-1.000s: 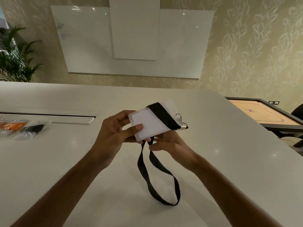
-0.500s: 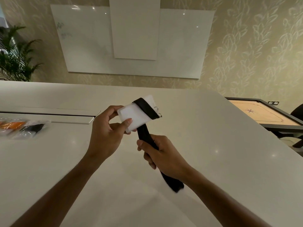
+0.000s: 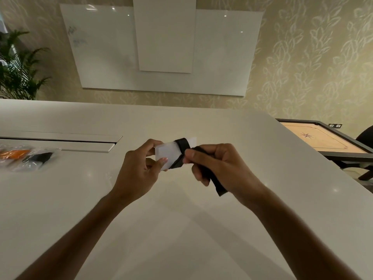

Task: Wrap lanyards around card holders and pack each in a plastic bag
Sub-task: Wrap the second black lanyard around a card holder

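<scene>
Left hand [image 3: 139, 170] pinches white card holder [image 3: 167, 152] above table [image 3: 80, 199] centre; right hand [image 3: 220, 164] grips black lanyard [image 3: 182, 144] looped around it. Bagged sets [image 3: 26, 158] lie far left.

Bare forearms, no visible sleeves

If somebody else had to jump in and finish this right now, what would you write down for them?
Left hand: pinches the white card holder above the table.
Right hand: grips the black lanyard, which crosses the holder; a short tail hangs below the fist.
Done: at least one band lies around the holder. Packed plastic bags lie at the table's far left, one with orange inside, one with black.
Left: wind the tail on, then slip the bundle into a bag. I see no empty bag here.
</scene>
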A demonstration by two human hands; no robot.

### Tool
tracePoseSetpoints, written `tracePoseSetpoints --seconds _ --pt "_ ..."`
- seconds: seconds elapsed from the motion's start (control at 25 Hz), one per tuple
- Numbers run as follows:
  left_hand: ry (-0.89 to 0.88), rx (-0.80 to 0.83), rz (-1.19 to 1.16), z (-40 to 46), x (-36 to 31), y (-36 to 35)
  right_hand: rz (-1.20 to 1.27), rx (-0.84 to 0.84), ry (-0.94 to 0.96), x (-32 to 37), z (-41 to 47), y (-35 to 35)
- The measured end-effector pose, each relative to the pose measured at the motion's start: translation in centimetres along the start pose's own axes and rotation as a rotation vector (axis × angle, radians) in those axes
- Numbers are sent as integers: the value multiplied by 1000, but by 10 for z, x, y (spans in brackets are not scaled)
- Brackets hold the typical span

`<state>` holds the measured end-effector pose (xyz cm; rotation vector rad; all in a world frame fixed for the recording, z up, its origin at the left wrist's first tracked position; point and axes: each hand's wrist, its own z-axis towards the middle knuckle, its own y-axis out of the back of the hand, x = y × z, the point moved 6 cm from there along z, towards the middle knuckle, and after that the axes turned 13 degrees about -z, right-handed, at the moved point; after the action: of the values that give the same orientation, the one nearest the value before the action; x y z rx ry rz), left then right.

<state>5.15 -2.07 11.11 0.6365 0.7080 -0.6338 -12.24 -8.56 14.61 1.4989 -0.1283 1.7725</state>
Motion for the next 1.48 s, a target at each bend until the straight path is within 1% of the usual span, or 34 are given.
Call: tracePoseSetpoints --seconds 0.12,0.2,0.32,0.36,0.44,0.52,0.6,0.72,0.8,0.84,0.96,1.04,1.12,1.24,1.32,1.4,1.48 --pt "20 121 -5 -3 -4 -10 175 -67 29 -4 4 17" --pt "53 210 -20 -6 -9 -17 230 -131 21 -11 8 29" --pt "24 401 -67 -14 -24 -29 225 -200 -11 -26 13 43" --pt "24 440 -101 -17 -28 -31 213 -214 -33 -31 14 45" --pt "45 458 -189 -18 -35 -29 195 -214 -75 -40 16 44" --pt "84 431 -294 -15 -40 -25 199 -183 -99 -44 18 40" --pt "131 362 -414 -11 -42 -20 243 -122 -123 -47 18 32" --pt "184 224 -545 -4 -39 -11 467 -87 -221 -54 16 23" --pt "210 139 -602 -2 -35 -6 672 -10 -233 -57 19 13" --pt "224 99 -622 -1 -32 -4 731 29 -236 -58 20 7" --pt "250 -14 -648 1 -25 1 692 43 -258 -66 22 0" --pt "230 -82 -598 2 -21 5 691 31 -225 -66 23 1" --pt "182 -132 -489 2 -19 6 643 39 -207 -62 23 0" --pt "71 -141 -196 -3 -20 5 304 -49 -153 -60 21 0" --pt "-13 -70 -80 -4 -25 1 150 -136 -104 -56 19 0" --pt "-125 38 50 -4 -33 -4 127 -199 -109 -55 18 1" --pt "-251 170 260 -5 -38 -8 119 -217 -125 -55 18 3"
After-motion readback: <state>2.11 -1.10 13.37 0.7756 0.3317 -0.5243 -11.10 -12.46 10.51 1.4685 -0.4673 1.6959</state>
